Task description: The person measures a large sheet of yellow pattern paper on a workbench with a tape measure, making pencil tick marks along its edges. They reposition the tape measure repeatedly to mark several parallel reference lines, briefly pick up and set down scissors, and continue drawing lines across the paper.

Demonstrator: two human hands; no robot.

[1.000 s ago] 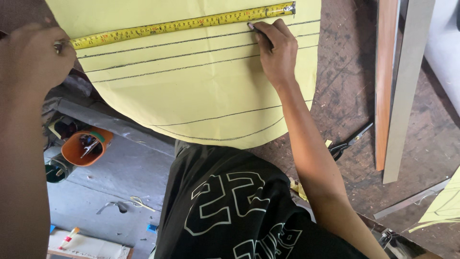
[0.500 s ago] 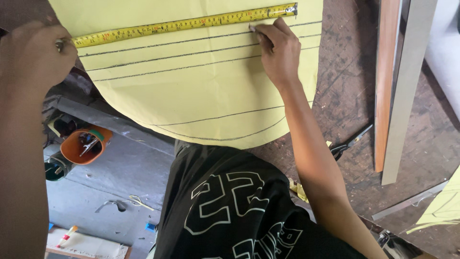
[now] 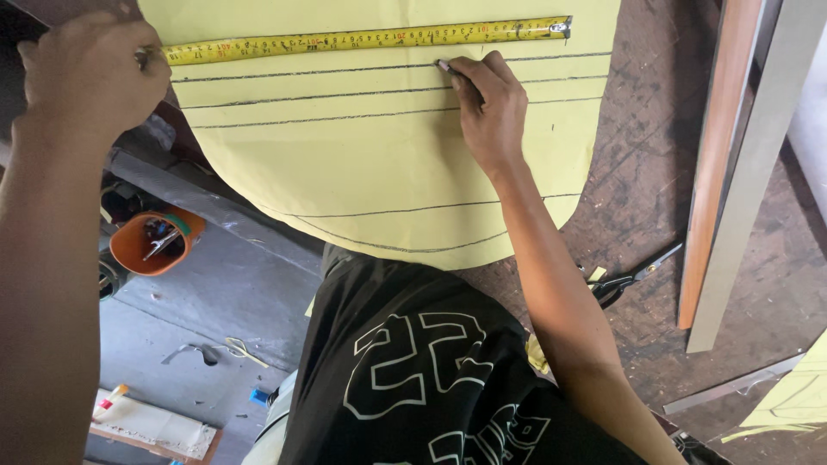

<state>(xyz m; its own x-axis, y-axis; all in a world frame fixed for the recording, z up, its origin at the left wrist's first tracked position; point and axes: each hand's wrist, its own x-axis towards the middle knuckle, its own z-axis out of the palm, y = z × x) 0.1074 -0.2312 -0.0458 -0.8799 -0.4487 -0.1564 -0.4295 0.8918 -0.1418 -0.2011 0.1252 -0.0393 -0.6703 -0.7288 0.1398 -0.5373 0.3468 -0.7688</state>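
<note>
Two hands work: the left hand clenches the tape measure end, the right hand pinches a pencil just below it on the yellow sheet.

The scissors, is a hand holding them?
No, the scissors lie alone on the workbench, away from both hands.

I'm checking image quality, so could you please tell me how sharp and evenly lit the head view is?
Head view: soft, even daylight, no glare on the yellow sheet; tape measure and right hand are sharp; left hand looms large, slightly soft and darker; the floor below looks dimmer.
</note>
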